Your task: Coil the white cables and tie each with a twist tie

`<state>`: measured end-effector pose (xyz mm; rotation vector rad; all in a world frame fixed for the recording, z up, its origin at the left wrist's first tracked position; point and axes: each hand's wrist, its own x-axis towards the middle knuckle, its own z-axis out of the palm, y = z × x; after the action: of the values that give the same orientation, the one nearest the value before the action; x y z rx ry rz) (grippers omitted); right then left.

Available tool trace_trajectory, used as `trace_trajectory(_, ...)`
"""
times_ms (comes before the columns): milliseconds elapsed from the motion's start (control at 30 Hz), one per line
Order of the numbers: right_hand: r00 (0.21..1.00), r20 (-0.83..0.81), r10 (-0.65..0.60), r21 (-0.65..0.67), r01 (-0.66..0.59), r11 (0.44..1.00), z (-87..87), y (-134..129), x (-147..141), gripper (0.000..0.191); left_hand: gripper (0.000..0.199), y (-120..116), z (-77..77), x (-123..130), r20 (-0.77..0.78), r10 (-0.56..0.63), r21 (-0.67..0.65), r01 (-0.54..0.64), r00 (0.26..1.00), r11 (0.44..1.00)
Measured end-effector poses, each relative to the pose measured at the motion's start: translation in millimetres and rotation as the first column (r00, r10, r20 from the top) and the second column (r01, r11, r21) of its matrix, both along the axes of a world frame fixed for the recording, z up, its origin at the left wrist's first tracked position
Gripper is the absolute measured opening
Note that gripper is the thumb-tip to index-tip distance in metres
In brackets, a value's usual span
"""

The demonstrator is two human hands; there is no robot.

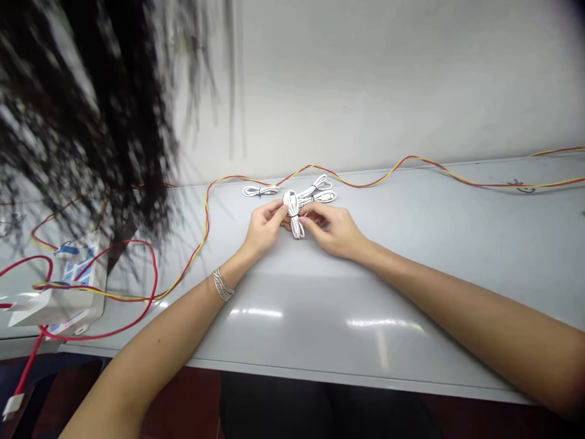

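Note:
A white cable [297, 227], coiled into a bundle with a dark tie round its middle, is held upright between my two hands above the table. My left hand [265, 227] pinches its left side with thumb and fingers. On the other side, my right hand [333, 228] has thumb and forefinger closed at the dark tie. Just behind lie more white cable bundles [323, 183], also bound with dark ties and partly hidden by the held one. Another tied white cable bundle [259, 191] rests to the left, near the wall.
A red and yellow twisted wire [375, 185] runs along the back of the grey table [457, 244]. At the left are a white power strip [94, 305] and a looped red cable [155, 274]. Dark hair [114, 122] covers the upper left. A black tie [523, 186] lies far right.

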<state>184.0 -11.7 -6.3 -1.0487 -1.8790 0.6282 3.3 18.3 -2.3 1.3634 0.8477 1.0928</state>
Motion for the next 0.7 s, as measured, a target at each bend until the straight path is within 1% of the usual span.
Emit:
trace_trajectory(233,1.000,0.010,-0.019,0.031,0.019,0.999,-2.4,0.6,-0.1,0.012,0.049,0.6,-0.9,-0.3,-0.033,-0.017,0.050,0.019,0.999,0.999)
trace_trajectory(467,0.999,0.041,-0.026,0.053,0.024,0.998,-2.5,1.2,0.0,0.013,0.046,-0.8,0.5,-0.5,-0.038,-0.039,0.051,0.041,0.999,0.998)
trace_trajectory(600,0.999,0.044,-0.031,0.054,0.028,0.998,-3.2,1.3,0.0,0.013,0.045,-1.0,0.9,0.2,-0.019,-0.029,0.048,0.030,0.999,0.998)
trace_trajectory(700,0.998,0.028,-0.064,0.053,0.062,0.997,-3.5,1.0,0.0,0.014,0.046,-0.2,0.0,0.4,-0.003,-0.016,0.035,0.016,1.000,0.999)
